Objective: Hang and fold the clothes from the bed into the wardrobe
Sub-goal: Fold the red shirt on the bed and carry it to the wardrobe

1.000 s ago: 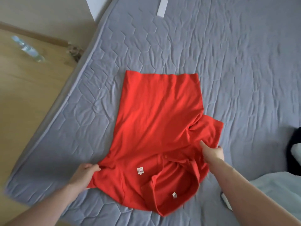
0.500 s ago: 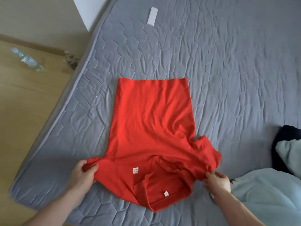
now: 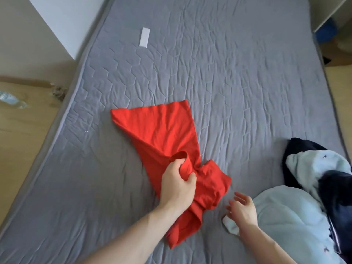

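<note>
A red polo shirt [image 3: 162,130] lies bunched and twisted on the grey quilted mattress [image 3: 228,82], its hem spread toward the far left. My left hand [image 3: 177,183] grips a gathered fold of the shirt near its middle. My right hand [image 3: 242,210] hovers just right of the shirt with fingers apart, holding nothing, over a small pale cloth corner.
A pile of pale mint and dark navy clothes [image 3: 314,197] sits at the mattress's right edge. A white strip [image 3: 144,37] lies on the far part of the bed. A plastic bottle [image 3: 11,100] lies on the wooden floor to the left.
The flat shirt has been pulled into a bunch. My left hand moved right to its middle and grabbed a fold. My right hand let go of the sleeve.
</note>
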A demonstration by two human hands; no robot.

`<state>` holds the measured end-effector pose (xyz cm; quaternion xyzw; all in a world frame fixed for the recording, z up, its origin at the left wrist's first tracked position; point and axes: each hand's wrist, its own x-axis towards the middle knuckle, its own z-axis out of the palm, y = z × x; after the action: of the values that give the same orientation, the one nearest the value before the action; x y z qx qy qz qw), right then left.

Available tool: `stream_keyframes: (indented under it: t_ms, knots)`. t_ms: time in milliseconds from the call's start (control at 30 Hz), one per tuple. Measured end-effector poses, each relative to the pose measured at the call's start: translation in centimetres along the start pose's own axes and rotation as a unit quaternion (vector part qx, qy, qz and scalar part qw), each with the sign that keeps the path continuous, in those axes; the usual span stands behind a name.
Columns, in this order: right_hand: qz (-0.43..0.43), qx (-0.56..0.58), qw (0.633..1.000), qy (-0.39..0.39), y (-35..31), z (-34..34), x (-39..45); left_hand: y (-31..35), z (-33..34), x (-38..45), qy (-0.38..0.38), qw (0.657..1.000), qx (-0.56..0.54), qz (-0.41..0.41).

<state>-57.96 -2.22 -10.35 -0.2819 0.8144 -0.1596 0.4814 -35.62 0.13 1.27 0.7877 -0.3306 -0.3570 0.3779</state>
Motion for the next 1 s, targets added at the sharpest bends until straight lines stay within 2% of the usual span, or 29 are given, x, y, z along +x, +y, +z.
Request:
stream_keyframes:
  t_ms: [67, 133, 200, 267, 367, 500, 600, 667, 800, 1000]
  knots:
    - [-0.008, 0.002, 1.000, 0.003, -0.2, -0.7, 0.3, 1.1, 3.7, 0.5, -0.057, 0.997, 0.048, -0.007]
    - [-0.016, 0.004, 1.000, 0.007, -0.3, -1.4, 0.4, 1.0, 6.7, 0.8, -0.152, 0.985, 0.080, -0.029]
    - [-0.026, -0.011, 1.000, 0.010, -0.3, -1.7, 0.2, 0.0, 8.5, 1.0, -0.262, 0.958, 0.097, -0.058]
    - [-0.051, -0.051, 0.997, 0.011, -0.5, -1.6, -0.2, -1.5, 8.7, 1.3, -0.320, 0.936, 0.115, -0.088]
    - [-0.129, -0.118, 0.985, 0.007, -1.3, -0.6, -1.1, -4.3, 6.9, 3.5, -0.282, 0.940, 0.164, -0.101]
    - [-0.250, -0.155, 0.955, -0.031, -3.0, 2.9, -1.9, -7.6, 2.2, 9.9, -0.157, 0.954, 0.230, -0.112]
    - [-0.284, -0.173, 0.940, -0.075, -3.5, 6.7, -1.7, -9.2, -1.0, 15.4, -0.088, 0.954, 0.258, -0.123]
    - [-0.268, -0.212, 0.933, -0.111, -2.9, 9.1, -1.0, -9.9, -2.4, 18.8, -0.071, 0.950, 0.278, -0.122]
    - [-0.146, -0.315, 0.924, -0.163, 0.9, 11.5, 1.4, -10.7, -2.6, 23.3, -0.078, 0.944, 0.297, -0.118]
    - [-0.083, -0.299, 0.931, -0.191, 4.1, 12.4, 5.5, -11.8, -0.4, 27.5, -0.072, 0.970, 0.148, -0.181]
